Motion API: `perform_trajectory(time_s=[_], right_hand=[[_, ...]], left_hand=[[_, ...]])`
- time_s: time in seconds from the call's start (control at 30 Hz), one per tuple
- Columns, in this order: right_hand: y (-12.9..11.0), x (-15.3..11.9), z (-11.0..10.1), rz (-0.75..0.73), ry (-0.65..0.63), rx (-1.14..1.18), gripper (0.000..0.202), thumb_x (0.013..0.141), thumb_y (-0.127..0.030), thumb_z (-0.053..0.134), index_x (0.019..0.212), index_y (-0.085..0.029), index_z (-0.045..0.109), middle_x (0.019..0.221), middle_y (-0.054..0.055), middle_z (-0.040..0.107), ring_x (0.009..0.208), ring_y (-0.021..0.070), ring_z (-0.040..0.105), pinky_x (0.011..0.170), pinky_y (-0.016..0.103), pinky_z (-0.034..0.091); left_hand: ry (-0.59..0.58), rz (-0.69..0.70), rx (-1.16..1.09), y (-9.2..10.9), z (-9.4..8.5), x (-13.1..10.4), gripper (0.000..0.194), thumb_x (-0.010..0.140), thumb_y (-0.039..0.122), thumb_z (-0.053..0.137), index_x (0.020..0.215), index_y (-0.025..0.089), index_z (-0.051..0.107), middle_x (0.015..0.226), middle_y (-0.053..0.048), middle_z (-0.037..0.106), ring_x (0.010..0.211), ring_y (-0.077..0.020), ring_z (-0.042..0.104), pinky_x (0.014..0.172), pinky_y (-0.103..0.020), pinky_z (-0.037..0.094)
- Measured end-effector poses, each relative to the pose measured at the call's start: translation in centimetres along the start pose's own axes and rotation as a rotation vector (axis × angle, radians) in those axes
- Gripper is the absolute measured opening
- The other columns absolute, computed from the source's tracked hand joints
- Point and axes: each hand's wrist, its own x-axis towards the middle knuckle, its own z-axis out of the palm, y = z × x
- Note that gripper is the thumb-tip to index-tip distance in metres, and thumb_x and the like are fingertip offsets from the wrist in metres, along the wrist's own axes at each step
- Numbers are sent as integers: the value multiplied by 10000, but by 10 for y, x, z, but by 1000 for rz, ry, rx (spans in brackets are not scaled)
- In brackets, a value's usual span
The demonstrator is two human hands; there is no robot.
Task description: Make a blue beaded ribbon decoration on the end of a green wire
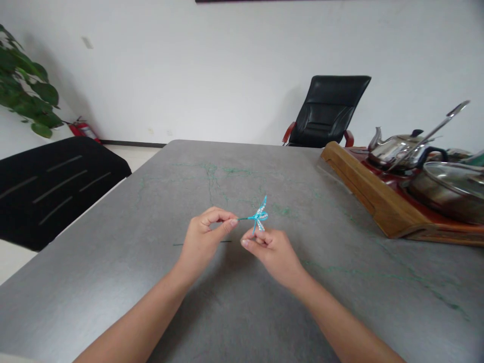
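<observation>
My left hand (pixel 204 237) pinches a thin dark green wire stem (pixel 244 219) between thumb and forefinger. At the stem's right end is a small bright blue flower (pixel 260 216), its narrow looped petals trimmed with white, bead-like dots. My right hand (pixel 270 247) is just below it, thumb and forefinger closed at the tip of a thin blue petal that hangs down; the exact contact is partly hidden by the fingers. Another dark green wire (pixel 182 244) lies flat on the table, passing behind my left hand.
The grey table (pixel 143 282) has green vein-like markings. On the right, a wooden tea tray (pixel 359 189) carries a steel kettle (pixel 395 148) and a glass-lidded pot (pixel 449 186). Black chairs stand at the left (pixel 64 186) and behind the table (pixel 330 111).
</observation>
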Motion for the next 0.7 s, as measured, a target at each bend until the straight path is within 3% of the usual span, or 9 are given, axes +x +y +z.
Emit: perform_trajectory(time_s=[0.1,0.2,0.43,0.57,0.7], right_hand=[[-11,-8,8,-91,30,-145,178,879,-202,535,729,-184,628,569,-56,492,540,90,444,552,224,301],[-18,-15,10,-234,71,-331,193,904,-158,497,791,-181,652,692,-18,622,639,111,562,619,230,352],[-31,-22,3,-526,205,-670,290,924,-128,442,767,-153,685,606,13,606,553,138,556,570,266,351],[-35,-20,-10,-543,277,-654,288,937,-149,452,770,-153,687,634,18,633,586,133,583,600,253,373],[-33,-16,-27,-450,298,-612,251,939,-195,485,796,-162,689,665,7,640,610,125,587,615,245,378]], left_hand=[[39,13,81,3,0,-1,102,830,225,663,751,194,721,768,-5,690,771,-159,613,733,-284,441],[80,122,224,4,1,-3,92,835,202,657,775,196,727,777,-11,699,781,-167,618,737,-299,452],[100,499,562,-1,5,-7,112,861,139,619,822,189,712,748,-32,660,767,-181,560,700,-319,449],[9,655,669,-5,6,-7,132,877,116,587,862,184,700,762,-45,647,780,-193,531,687,-329,439],[-124,758,691,-5,6,-6,143,887,93,570,890,169,691,781,-48,649,801,-195,521,714,-338,441]])
